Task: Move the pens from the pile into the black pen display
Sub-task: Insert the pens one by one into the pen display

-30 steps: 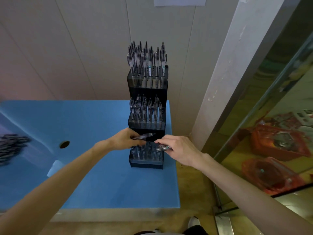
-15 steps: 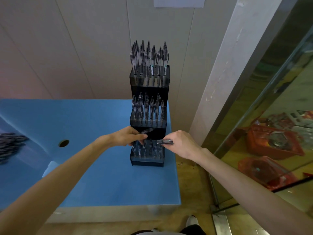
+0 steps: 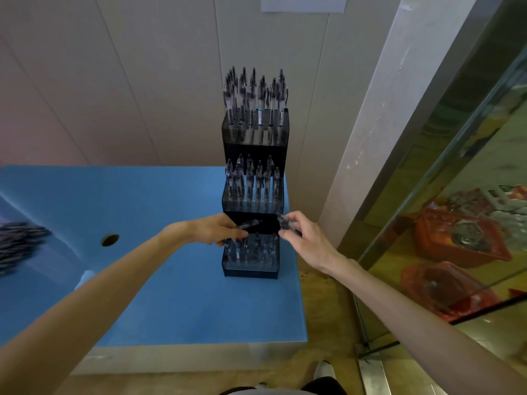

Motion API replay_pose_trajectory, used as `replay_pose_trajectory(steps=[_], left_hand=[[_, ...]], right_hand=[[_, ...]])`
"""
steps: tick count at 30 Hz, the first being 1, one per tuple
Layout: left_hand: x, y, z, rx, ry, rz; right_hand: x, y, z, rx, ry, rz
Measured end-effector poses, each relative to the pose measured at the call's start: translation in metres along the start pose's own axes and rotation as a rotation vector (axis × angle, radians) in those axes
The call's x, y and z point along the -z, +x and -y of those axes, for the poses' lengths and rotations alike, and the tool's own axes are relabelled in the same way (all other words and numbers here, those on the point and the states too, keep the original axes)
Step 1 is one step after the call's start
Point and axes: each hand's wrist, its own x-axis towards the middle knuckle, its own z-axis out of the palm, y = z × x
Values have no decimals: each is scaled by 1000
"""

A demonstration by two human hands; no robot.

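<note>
Fingers of both hands are curled round pens: the left hand (image 3: pixel 212 230) pinches a clear pen (image 3: pixel 248 224) lying nearly level, its tip pointing right, and the right hand (image 3: pixel 306 238) grips another pen (image 3: pixel 285 223) just beside it. Both hover over the lowest tier of the black display (image 3: pixel 251 253), which stands at the right end of the blue table (image 3: pixel 171 303).

To seat each pen well, I would tip it upright first, aim at a free hole in the bottom row, and lower it straight so it does not knock its neighbours; which holes are free is hard to tell through the blur. One hand at a time seems safer, since the hands are close enough to crowd each other.

Above, the middle and top tiers look full, their pens overhanging the working space. Farther left, a round hole (image 3: pixel 109 240) sits in the table, and the pile (image 3: pixel 20 242) lies well apart at the far left edge. Orange trays (image 3: pixel 462 238) show behind glass on the right.
</note>
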Motion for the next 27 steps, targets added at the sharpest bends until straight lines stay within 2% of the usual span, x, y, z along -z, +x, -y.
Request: replay_pose_trajectory(steps=[5,11,16,22,27], left_hand=[[2,-4,12,-38,-81,-76],[7,-18,25,-161,-351,-334],[-1,-29,28,-188,-550,-410],[-8,-41,32,-256,-736,-420],[-16,-47,39,-300,-716,-501]], right_hand=[[-5,-8,6,56,172,-104],[-7,-7,20,44,389,-201],[-13,-3,30,56,341,-263],[-19,-1,31,77,270,-223],[-22,-3,32,61,331,-300]])
